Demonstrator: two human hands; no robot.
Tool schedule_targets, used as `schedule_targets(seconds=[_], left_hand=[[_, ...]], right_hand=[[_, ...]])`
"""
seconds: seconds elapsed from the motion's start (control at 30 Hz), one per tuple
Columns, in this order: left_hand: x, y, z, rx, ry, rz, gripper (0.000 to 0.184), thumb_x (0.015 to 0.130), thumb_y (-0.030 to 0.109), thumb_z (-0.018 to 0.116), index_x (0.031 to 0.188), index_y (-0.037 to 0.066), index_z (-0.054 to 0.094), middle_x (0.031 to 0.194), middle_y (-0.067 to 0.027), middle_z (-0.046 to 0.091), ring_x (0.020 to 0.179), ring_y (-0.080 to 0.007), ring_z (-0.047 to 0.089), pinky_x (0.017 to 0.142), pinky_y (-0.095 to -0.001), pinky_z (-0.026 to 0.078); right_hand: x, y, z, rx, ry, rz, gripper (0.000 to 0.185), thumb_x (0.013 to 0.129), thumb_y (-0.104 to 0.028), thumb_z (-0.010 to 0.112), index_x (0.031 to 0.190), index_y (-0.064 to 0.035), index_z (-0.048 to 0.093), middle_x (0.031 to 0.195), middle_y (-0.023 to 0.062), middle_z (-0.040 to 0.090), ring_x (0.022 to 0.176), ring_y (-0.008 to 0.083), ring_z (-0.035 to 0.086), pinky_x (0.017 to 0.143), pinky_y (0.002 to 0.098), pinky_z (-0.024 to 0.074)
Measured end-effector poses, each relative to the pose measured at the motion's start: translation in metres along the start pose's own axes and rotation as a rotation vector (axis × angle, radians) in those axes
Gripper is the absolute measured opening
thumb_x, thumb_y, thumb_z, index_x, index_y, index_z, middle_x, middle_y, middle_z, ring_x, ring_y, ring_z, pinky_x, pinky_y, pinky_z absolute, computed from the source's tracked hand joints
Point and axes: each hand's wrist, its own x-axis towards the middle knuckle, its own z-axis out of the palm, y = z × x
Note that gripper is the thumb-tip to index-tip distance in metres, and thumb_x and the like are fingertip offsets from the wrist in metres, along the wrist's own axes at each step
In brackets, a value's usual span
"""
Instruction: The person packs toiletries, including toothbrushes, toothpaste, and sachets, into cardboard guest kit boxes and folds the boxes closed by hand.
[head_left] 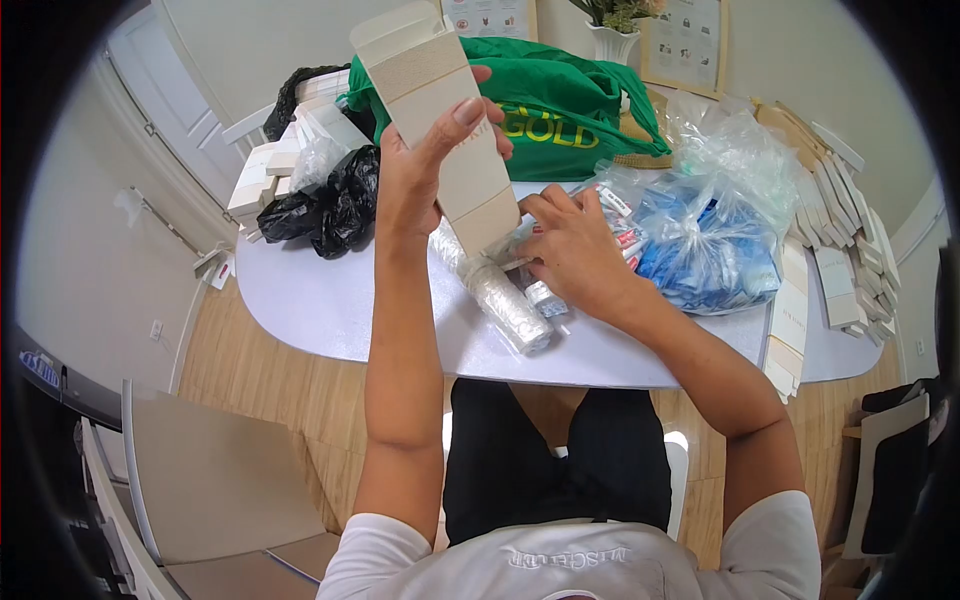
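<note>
My left hand [445,150] is wrapped around a slim white and beige cardboard box [440,120] with printed lettering, held tilted above the table. The box's top end flap stands open. Close to its lower end is my right hand [575,245], its fingers curled and pinched together near a thin whitish edge; what they hold is partly hidden. Below the hands lies a clear plastic-wrapped roll [505,305]. Small red and white toothpaste-like packs [628,242] lie just beyond my right hand.
Clear bags with blue packets [705,250] sit to the right, beside stacked cardboard boxes [840,220]. A green fabric bag [560,105] stands at the back. On the left are a black plastic bag [345,210] and more boxes [255,180]. The white table [330,310] has a rounded edge.
</note>
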Motion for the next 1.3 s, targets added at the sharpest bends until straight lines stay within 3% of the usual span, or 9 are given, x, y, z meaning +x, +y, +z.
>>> schedule_targets(seconds=[0.2,0.37,0.5,0.57,0.7,0.83,0.93,1.07,1.3], left_hand=[[-0.001,0.001,0.0,-0.103,0.02,-0.007,0.056,0.076,0.03,0.072,0.116,-0.003,0.054,0.083,-0.0095,0.063,0.065,-0.0186,0.065,0.058,-0.0298,0.053],[-0.001,0.004,0.001,-0.129,0.018,-0.043,0.054,0.077,0.028,0.072,0.118,-0.002,0.054,0.085,-0.0093,0.063,0.069,-0.0191,0.065,0.062,-0.0299,0.053],[-0.008,0.01,0.013,-0.116,-0.069,-0.053,0.049,0.075,0.015,0.076,0.116,-0.001,0.056,0.088,-0.0078,0.064,0.076,-0.0169,0.064,0.069,-0.029,0.053],[-0.011,0.011,0.021,-0.095,-0.107,-0.029,0.049,0.073,0.011,0.078,0.116,0.0,0.057,0.089,-0.0063,0.064,0.079,-0.0144,0.063,0.07,-0.0281,0.053],[-0.022,0.016,0.033,0.027,-0.202,-0.082,0.061,0.064,0.013,0.081,0.116,-0.002,0.054,0.091,-0.0101,0.064,0.08,-0.0182,0.064,0.072,-0.0315,0.053],[-0.023,0.011,0.029,-0.024,-0.264,-0.055,0.048,0.067,0.007,0.082,0.11,0.001,0.06,0.092,-0.0049,0.064,0.083,-0.0122,0.062,0.072,-0.026,0.053],[-0.027,0.011,0.031,-0.107,-0.214,0.003,0.053,0.068,0.024,0.083,0.109,0.0,0.059,0.092,-0.0064,0.065,0.086,-0.014,0.063,0.074,-0.0274,0.054],[-0.035,0.013,0.043,-0.242,-0.252,-0.14,0.091,0.06,0.067,0.073,0.115,-0.003,0.053,0.099,-0.0098,0.063,0.091,-0.0177,0.064,0.076,-0.0305,0.054],[-0.069,0.03,0.101,-0.131,-0.322,-0.215,0.109,0.059,0.089,0.046,0.118,-0.003,0.05,0.105,-0.0122,0.061,0.096,-0.0207,0.061,0.079,-0.0323,0.052]], right_hand=[[-0.004,0.004,-0.008,0.091,0.059,0.025,0.007,0.07,-0.014,0.066,0.073,-0.0095,0.069,0.098,0.0029,0.058,0.099,0.0201,0.047,0.083,0.0416,0.0332],[0.007,0.015,-0.045,0.654,0.062,0.363,0.013,0.071,-0.017,0.067,0.074,-0.0052,0.061,0.09,0.0072,0.059,0.086,0.0224,0.054,0.071,0.036,0.0437],[0.037,0.007,-0.102,0.638,0.504,0.248,0.01,0.075,-0.008,0.069,0.082,-0.0035,0.065,0.081,0.0059,0.058,0.08,0.0189,0.054,0.071,0.0305,0.0443],[0.053,0.004,-0.124,0.5,0.695,0.0,0.01,0.074,-0.005,0.07,0.084,-0.0049,0.067,0.078,0.0052,0.057,0.079,0.0198,0.053,0.068,0.03,0.0436],[0.078,0.002,-0.145,0.161,0.635,-0.193,0.013,0.074,-0.003,0.07,0.086,-0.0069,0.07,0.082,0.0037,0.059,0.083,0.0154,0.054,0.072,0.0269,0.0407],[0.088,-0.007,-0.147,0.018,0.454,-0.283,0.016,0.069,-0.009,0.073,0.085,-0.0088,0.07,0.076,-0.0003,0.059,0.078,0.0188,0.051,0.072,0.034,0.0357],[0.085,-0.014,-0.149,-0.066,0.386,-0.293,0.017,0.07,-0.014,0.073,0.086,-0.0103,0.07,0.08,0.0007,0.059,0.081,0.0196,0.051,0.074,0.0345,0.0361],[0.064,-0.02,-0.162,-0.024,0.344,-0.216,0.024,0.066,-0.026,0.076,0.084,-0.0112,0.069,0.1,0.0058,0.053,0.094,0.0243,0.047,0.084,0.0356,0.037],[-0.008,-0.023,-0.17,0.078,0.145,-0.028,0.035,0.058,-0.033,0.08,0.078,-0.0074,0.066,0.111,0.0116,0.046,0.105,0.0297,0.041,0.09,0.0408,0.0366]])
